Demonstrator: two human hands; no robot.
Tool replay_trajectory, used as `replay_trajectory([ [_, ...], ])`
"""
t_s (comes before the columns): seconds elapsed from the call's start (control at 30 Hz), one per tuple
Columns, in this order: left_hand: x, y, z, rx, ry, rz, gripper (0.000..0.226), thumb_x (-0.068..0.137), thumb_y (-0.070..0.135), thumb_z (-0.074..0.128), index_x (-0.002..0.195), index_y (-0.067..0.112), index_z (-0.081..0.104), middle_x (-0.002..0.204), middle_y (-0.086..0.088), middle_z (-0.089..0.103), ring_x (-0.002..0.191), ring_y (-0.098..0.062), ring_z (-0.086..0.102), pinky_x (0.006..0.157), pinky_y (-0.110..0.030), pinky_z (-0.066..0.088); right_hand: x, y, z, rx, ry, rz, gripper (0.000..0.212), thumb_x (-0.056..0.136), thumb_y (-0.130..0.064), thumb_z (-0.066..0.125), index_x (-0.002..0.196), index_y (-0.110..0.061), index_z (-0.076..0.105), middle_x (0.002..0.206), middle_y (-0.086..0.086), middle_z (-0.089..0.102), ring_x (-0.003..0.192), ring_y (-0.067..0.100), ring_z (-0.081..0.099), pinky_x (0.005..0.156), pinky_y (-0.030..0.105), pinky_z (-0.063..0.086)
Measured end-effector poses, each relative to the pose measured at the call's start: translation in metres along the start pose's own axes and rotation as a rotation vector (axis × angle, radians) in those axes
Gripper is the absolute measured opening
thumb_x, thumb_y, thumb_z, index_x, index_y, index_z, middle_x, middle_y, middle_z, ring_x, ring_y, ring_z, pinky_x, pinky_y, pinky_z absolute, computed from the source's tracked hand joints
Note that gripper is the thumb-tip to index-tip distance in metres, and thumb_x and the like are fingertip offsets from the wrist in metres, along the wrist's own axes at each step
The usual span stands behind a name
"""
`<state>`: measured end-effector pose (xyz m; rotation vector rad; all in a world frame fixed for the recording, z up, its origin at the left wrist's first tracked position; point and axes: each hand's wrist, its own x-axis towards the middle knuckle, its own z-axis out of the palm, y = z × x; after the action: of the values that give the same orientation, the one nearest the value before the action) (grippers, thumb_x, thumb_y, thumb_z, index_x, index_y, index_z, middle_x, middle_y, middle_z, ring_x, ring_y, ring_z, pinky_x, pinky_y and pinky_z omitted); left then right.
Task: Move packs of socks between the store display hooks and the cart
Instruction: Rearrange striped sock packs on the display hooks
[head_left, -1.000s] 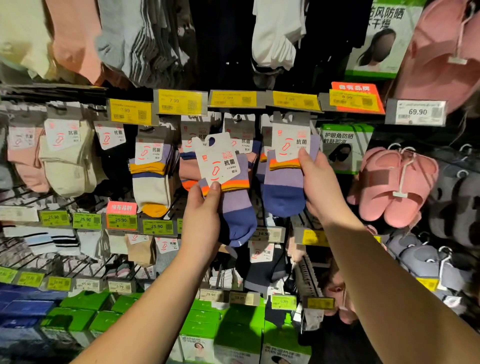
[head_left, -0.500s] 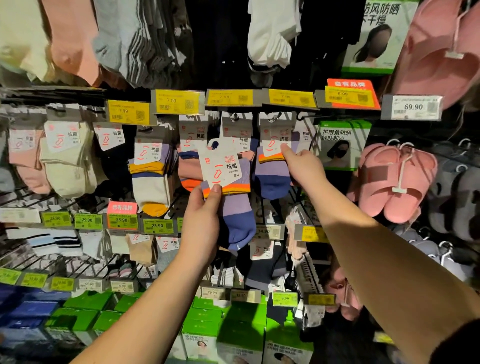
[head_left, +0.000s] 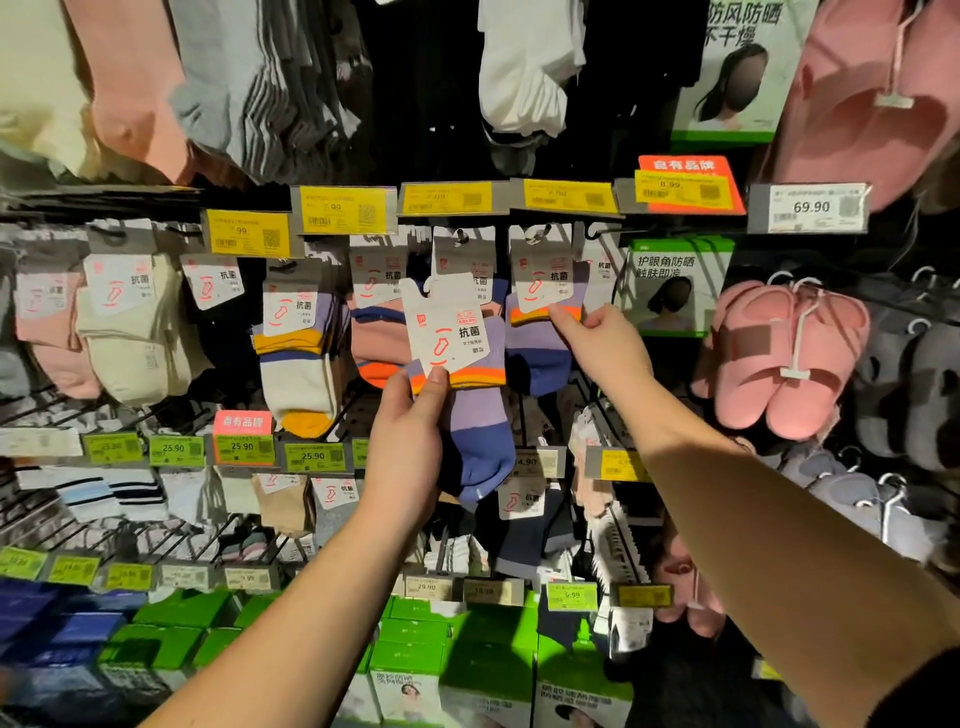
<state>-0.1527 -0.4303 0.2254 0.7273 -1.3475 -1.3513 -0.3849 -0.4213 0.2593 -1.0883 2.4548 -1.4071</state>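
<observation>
My left hand (head_left: 408, 447) grips a pack of purple and blue socks (head_left: 475, 415) with an orange band and a white card, held off the hooks in front of the display. My right hand (head_left: 602, 343) pinches the right edge of a matching sock pack (head_left: 537, 343) that hangs from a display hook (head_left: 535, 234) under the yellow price tags. More sock packs hang to the left, among them a white and yellow one (head_left: 301, 364). No cart is in view.
Pink slippers (head_left: 779, 358) and grey slippers hang at the right. An empty black hook (head_left: 597, 231) sticks out beside the right-hand pack. Green boxes (head_left: 452, 660) fill the bottom shelf. Rows of price tags (head_left: 343, 210) line the hook rails.
My right hand has raised its sock pack up to the hook, where it now hangs. My left hand has kept its pack in about the same place.
</observation>
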Motion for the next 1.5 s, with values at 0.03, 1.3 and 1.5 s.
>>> replay_trajectory([
  [0.03, 0.000, -0.001, 0.000, -0.005, -0.005, 0.003, 0.011, 0.103, 0.031, 0.055, 0.098, 0.022, 0.059, 0.106, 0.001, 0.073, 0.095, -0.010, 0.068, 0.079, -0.033, 0.048, -0.007, 0.004, -0.001, 0.060, 0.025, -0.001, 0.058, 0.088, -0.068, 0.057, 0.104, -0.013, 0.051, 0.096, 0.003, 0.059, 0.088, 0.028, 0.057, 0.062, 0.036, 0.037],
  [1.3, 0.056, 0.003, 0.071, 0.037, -0.238, -0.134, 0.018, 0.098, 0.009, 0.056, 0.114, 0.003, 0.062, 0.101, -0.011, 0.070, 0.088, -0.022, 0.066, 0.073, -0.031, 0.052, -0.015, -0.015, -0.014, 0.685, -0.170, -0.100, 0.015, 0.102, -0.027, 0.059, 0.115, -0.024, 0.066, 0.114, 0.001, 0.074, 0.102, 0.017, 0.072, 0.094, 0.041, 0.057],
  [1.5, 0.059, -0.002, 0.070, 0.148, -0.233, -0.165, 0.031, 0.093, 0.009, 0.056, 0.124, 0.005, 0.060, 0.109, -0.012, 0.071, 0.099, -0.026, 0.068, 0.080, -0.031, 0.055, -0.004, -0.018, -0.006, 0.420, -0.102, -0.067, 0.033, 0.097, -0.039, 0.062, 0.119, -0.016, 0.070, 0.113, 0.003, 0.073, 0.101, 0.021, 0.069, 0.094, 0.046, 0.056],
])
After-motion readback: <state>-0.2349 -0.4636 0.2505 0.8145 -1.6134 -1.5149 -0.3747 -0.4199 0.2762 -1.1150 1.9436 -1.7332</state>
